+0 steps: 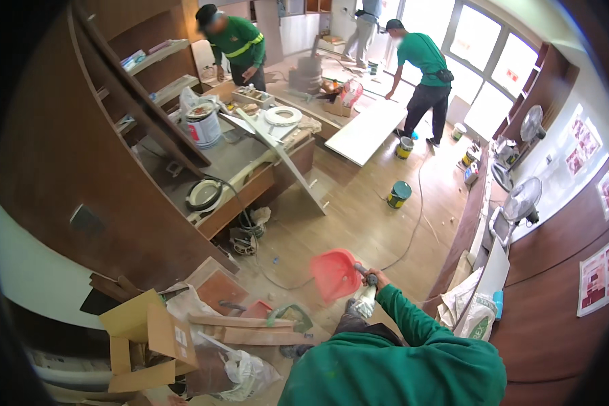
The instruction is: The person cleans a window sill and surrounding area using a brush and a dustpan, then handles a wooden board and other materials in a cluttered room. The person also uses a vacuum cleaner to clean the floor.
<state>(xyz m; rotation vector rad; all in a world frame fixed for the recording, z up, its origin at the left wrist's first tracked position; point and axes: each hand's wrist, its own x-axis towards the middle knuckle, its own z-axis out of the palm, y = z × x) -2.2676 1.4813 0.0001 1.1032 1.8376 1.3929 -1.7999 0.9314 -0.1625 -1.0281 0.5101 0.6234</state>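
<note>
My right arm, in a green sleeve, reaches forward from the lower right. My right hand [380,279] is closed round the dark handle end of a red dustpan [333,274]. The pan lies over the wooden floor just ahead of my feet. Below my hand hangs a whitish bundle [365,302], whose kind I cannot make out. My left hand is not in view.
Wood strips [250,328], a plastic bag [243,375] and an open cardboard box [142,338] lie at left. A cable [413,247] crosses the floor near a green paint bucket [399,194]. Ahead, one person bends over a white panel [369,132]; another stands behind a cluttered workbench [176,172].
</note>
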